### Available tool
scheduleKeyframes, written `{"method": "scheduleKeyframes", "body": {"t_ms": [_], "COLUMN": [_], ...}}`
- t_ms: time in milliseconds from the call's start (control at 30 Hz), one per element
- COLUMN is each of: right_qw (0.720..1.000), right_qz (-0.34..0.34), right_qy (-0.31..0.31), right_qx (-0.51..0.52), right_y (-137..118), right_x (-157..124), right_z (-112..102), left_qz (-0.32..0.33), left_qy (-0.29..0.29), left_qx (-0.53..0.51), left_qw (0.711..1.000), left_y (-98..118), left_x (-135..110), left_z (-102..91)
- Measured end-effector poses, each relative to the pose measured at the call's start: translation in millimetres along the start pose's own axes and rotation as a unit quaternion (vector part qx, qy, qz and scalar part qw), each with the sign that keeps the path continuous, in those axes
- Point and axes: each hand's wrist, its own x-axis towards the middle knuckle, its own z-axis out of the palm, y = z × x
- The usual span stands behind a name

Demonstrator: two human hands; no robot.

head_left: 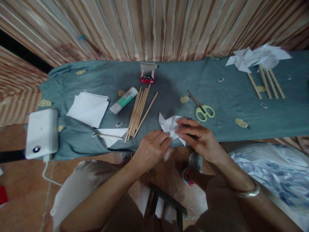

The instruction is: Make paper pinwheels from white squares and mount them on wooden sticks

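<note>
A white folded paper pinwheel [170, 125] lies at the near edge of a board covered in grey-blue cloth [227, 100]. My left hand [151, 149] pinches its lower left corner with curled fingers. My right hand [200, 138] presses down on its centre and right side, fingers together on the paper. A bundle of wooden sticks [138, 111] lies just left of the pinwheel.
A stack of white paper squares [88, 108], a glue stick [123, 100], a red box of pins [147, 75] and green-handled scissors [202, 109] lie on the cloth. Finished pinwheels on sticks [260, 62] rest at the far right. A white device [41, 132] sits at the left end.
</note>
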Motion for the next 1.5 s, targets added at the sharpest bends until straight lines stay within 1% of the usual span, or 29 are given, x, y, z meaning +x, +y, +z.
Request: {"method": "scheduleKeyframes", "body": {"t_ms": [200, 400, 567, 767, 1000, 1133, 1500], "right_qw": [1.000, 0.998, 0.996, 0.994, 0.992, 0.991, 0.992], "right_qz": [0.004, 0.021, 0.021, 0.021, 0.018, 0.019, 0.022], "right_qy": [0.018, 0.042, 0.058, 0.063, 0.069, 0.075, 0.069], "right_qx": [-0.005, -0.036, -0.066, -0.089, -0.106, -0.106, -0.107], "right_y": [-2.5, -7.8, -9.2, -10.1, -12.8, -13.5, -12.5], "right_x": [4.0, 7.4, 10.0, 10.5, 10.1, 10.1, 9.4], "right_z": [4.1, 10.4, 14.6, 16.7, 18.4, 18.4, 19.3], "left_qz": [0.004, 0.002, 0.006, 0.005, -0.005, -0.007, -0.009], "left_qy": [-0.005, 0.011, -0.012, -0.023, -0.051, -0.046, -0.040], "left_qx": [-0.004, -0.014, -0.026, -0.032, -0.038, -0.046, -0.040], "left_qw": [1.000, 1.000, 1.000, 0.999, 0.998, 0.998, 0.998], "left_y": [0.2, 1.0, 1.1, 1.7, 2.4, 2.0, 2.5], "left_x": [-1.7, -3.5, -2.6, -1.6, -0.4, -0.1, 1.0], "left_z": [0.7, 2.7, 0.8, -0.1, -0.1, 0.7, 0.9]}}
